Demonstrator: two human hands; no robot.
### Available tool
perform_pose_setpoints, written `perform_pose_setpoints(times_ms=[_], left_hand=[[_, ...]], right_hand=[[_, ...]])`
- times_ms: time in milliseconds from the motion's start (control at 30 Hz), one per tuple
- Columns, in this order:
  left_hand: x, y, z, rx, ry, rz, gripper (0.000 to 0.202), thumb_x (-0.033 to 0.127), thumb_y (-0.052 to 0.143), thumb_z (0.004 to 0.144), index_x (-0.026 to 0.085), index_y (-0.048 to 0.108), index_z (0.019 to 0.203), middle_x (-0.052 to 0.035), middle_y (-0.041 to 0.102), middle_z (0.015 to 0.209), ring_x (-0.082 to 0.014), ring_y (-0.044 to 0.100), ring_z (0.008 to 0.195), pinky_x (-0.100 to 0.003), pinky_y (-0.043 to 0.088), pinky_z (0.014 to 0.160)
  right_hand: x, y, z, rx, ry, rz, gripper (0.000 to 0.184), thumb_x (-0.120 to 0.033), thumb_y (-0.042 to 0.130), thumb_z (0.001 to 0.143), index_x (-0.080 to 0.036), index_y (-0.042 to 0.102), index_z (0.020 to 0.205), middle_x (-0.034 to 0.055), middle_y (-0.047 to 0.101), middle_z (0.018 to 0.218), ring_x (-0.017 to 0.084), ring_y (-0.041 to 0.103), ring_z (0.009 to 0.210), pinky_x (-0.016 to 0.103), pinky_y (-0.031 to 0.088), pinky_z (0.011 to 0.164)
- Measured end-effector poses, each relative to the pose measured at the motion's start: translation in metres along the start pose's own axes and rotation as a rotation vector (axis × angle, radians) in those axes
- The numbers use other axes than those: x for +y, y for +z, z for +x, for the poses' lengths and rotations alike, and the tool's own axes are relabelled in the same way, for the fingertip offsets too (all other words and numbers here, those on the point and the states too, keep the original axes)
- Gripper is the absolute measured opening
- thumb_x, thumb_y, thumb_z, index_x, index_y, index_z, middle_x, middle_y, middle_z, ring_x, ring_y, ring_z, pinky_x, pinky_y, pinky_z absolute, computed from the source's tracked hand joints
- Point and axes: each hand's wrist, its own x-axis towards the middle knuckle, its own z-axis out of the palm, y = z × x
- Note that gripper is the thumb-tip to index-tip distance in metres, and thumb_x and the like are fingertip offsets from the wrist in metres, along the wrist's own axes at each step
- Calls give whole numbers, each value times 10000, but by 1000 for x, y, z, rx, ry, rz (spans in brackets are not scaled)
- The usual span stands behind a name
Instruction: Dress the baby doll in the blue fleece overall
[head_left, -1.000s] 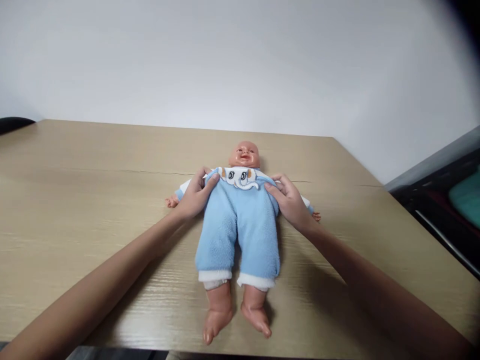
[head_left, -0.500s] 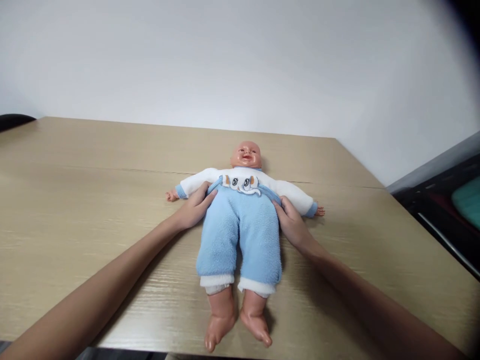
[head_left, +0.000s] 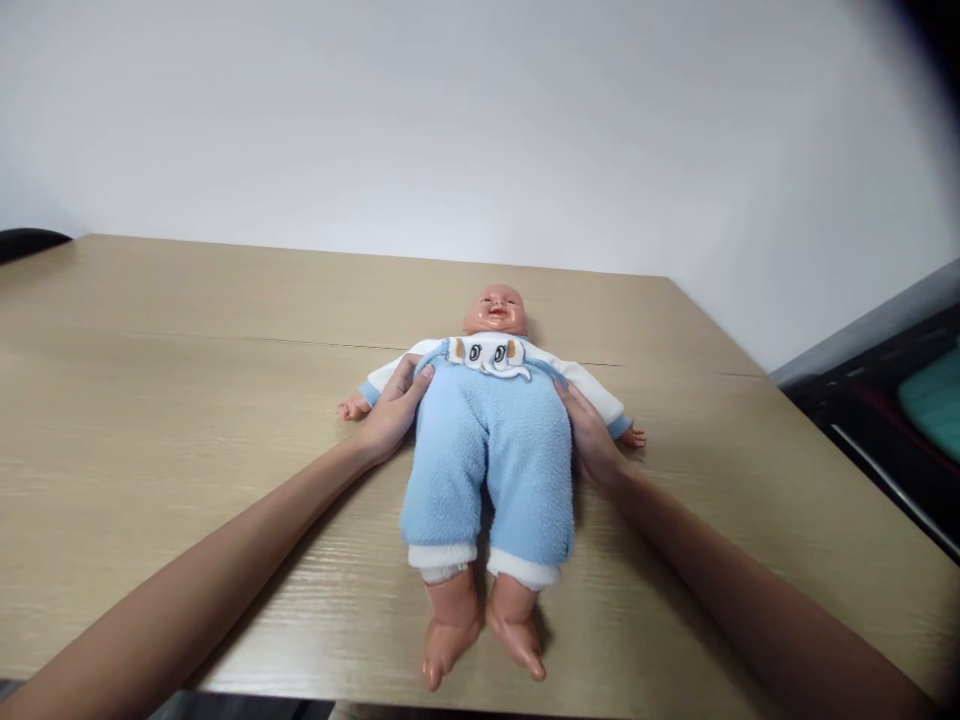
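Observation:
A baby doll (head_left: 499,310) lies on its back on the wooden table, head at the far side and bare feet toward me. It wears a white long-sleeved top and fluffy blue trousers (head_left: 487,440) with white cuffs and an elephant face at the chest. My left hand (head_left: 397,405) is closed round the doll's side at the left, thumb on the blue cloth and fingers partly hidden. At the other side, my right hand (head_left: 589,425) grips the doll's waist, with its fingertips near the top edge of the trousers. The doll's arms stretch out sideways past both hands.
The wooden table (head_left: 225,420) has seams running across it and meets a pale wall (head_left: 450,130) at the back. A dark chair-like shape (head_left: 34,240) shows at the far left. Dark furniture with a teal patch (head_left: 934,400) stands beyond the right edge.
Both hands have slid further round the doll's sides. The doll has shifted slightly right and its chest sits a little higher, with its arms angled more downward.

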Motion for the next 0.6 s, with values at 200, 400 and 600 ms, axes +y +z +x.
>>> perform_pose_setpoints(times_ms=[200, 400, 600], left_hand=[[6, -8, 9, -34, -20, -50, 404, 575, 805, 926, 221, 636, 1020, 5, 603, 958, -161, 523, 871, -256, 440, 785], [11, -7, 9, 7, -3, 15, 452, 604, 788, 915, 212, 575, 847, 22, 458, 804, -156, 385, 728, -280, 340, 670], [13, -5, 8, 8, 53, 110, 463, 641, 744, 947, 204, 602, 888, 18, 497, 837, -161, 419, 776, -290, 365, 744]], right_hand=[[6, -7, 10, -64, -46, 0, 365, -552, 809, 834, -284, 765, 1078, 23, 777, 1279, 278, 629, 1367, 466, 383, 1286], [1, -18, 4, -84, -210, -344, 289, -538, 728, 935, -262, 682, 862, 11, 686, 930, 260, 616, 1018, 392, 497, 1042], [-8, -14, 3, -80, -213, -342, 265, -496, 728, 932, -261, 655, 833, 12, 656, 921, 261, 570, 989, 396, 456, 1031]])
